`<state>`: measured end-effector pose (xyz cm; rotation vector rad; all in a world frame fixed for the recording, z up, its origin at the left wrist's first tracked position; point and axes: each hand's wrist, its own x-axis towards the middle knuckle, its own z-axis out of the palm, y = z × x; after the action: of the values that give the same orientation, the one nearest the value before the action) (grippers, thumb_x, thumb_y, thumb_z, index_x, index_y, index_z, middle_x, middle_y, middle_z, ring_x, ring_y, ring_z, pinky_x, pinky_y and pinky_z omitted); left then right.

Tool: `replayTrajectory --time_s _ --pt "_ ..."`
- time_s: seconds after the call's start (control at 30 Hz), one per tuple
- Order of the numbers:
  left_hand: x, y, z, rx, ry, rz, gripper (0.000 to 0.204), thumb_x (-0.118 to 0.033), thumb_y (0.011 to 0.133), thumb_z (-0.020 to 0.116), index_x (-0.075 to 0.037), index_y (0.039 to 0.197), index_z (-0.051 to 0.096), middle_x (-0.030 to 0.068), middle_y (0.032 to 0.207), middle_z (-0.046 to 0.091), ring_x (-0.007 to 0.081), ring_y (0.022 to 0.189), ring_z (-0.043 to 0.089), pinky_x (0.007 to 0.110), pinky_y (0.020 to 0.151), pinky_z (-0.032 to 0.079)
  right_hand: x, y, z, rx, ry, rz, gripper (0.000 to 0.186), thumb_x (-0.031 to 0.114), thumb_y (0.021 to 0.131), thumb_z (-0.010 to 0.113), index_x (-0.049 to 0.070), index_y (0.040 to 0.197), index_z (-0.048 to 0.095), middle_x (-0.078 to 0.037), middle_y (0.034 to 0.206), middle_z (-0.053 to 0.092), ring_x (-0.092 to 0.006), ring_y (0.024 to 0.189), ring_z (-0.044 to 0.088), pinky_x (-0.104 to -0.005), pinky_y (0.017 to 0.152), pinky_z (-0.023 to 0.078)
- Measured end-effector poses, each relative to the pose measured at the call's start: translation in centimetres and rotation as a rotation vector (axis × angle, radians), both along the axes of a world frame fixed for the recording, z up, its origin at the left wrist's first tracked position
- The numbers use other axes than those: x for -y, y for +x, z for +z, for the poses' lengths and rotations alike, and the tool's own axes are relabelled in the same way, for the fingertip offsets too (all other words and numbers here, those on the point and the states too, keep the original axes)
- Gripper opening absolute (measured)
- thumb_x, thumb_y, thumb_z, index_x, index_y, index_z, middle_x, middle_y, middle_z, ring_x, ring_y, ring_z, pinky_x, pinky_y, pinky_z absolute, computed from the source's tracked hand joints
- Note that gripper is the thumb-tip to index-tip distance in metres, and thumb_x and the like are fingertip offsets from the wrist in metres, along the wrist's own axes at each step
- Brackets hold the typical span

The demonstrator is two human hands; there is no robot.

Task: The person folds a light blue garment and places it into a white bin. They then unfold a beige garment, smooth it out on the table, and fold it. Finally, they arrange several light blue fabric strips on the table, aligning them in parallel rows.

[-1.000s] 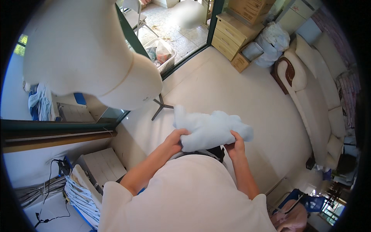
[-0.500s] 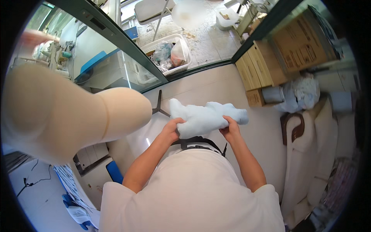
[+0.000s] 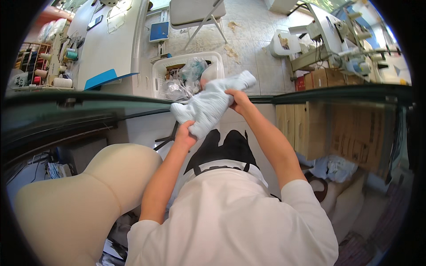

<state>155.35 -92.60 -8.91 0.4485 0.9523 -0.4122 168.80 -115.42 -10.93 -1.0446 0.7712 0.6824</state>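
Observation:
Between my hands is a pale blue, soft fabric piece (image 3: 207, 105), long and bulky with rounded lobes and creases. It is held slantwise, its far right end higher than its near left end. My left hand (image 3: 184, 134) is closed on its near edge, thumb on top. Farther out, my right hand (image 3: 238, 100) grips the opposite edge, also with the thumb on top. The fingers under the fabric are hidden. Beyond and partly behind the piece stands a white plastic basket (image 3: 156, 80) with bags and scraps in it.
A cream dress form (image 3: 88, 195) stands close by my left arm. A dark door frame (image 3: 319, 94) crosses ahead. Past it are a folding chair (image 3: 195, 15), a white table (image 3: 111, 48), thread spools (image 3: 62, 83) and a sewing machine (image 3: 341, 29). Wooden drawers (image 3: 301, 128) stand at right.
I have moved forward to the doorway. Both hands have carried the fabric piece farther out and tilted it, with its right end raised. The dress form now sits lower in view.

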Motion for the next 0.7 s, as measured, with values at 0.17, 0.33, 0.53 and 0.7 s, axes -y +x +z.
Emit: replayTrajectory --time_s 0.17,0.33,0.53,0.7 --pt "2.5 5.7 0.5 0.082 0.005 0.124 0.044 -0.013 0.089 0.056 -0.001 0.130 0.045 0.0155 0.125 0.055 0.0306 0.112 0.056 0.046 0.098 0.045 -0.1 12.0 1.4 0.062 0.091 0.251 0.042 0.012 0.082 0.067 -0.006 0.117 0.054 -0.015 0.111 0.061 -0.0247 0.097 0.062 -0.0393 0.086 0.053" --pt "8.2 4.0 -3.7 -0.055 -0.007 -0.065 0.033 -0.017 0.090 0.058 -0.003 0.119 0.052 0.0161 0.118 0.059 0.0308 0.106 0.059 0.043 0.091 0.049 3.7 18.2 -4.2 0.054 -0.283 0.329 0.032 0.013 0.082 0.066 -0.006 0.107 0.059 -0.016 0.104 0.063 -0.0243 0.087 0.065 -0.0335 0.074 0.056" --pt "12.2 -4.0 2.3 -0.146 0.118 0.055 0.029 -0.017 0.090 0.058 0.001 0.112 0.053 0.0179 0.103 0.063 0.0312 0.092 0.064 0.040 0.084 0.054 10.5 12.9 -13.1 -0.005 -0.454 0.790 0.015 0.011 0.082 0.061 -0.003 0.079 0.065 -0.014 0.070 0.066 -0.0216 0.057 0.064 -0.0325 0.052 0.054" --pt "12.0 -15.8 1.3 -0.415 0.497 0.276 0.026 -0.016 0.088 0.060 0.003 0.105 0.056 0.0179 0.093 0.063 0.0270 0.080 0.066 0.036 0.072 0.056 9.0 3.8 -11.1 0.206 -0.508 1.447 0.015 0.009 0.075 0.057 0.000 0.071 0.069 -0.011 0.065 0.067 -0.0190 0.052 0.064 -0.0293 0.048 0.051"
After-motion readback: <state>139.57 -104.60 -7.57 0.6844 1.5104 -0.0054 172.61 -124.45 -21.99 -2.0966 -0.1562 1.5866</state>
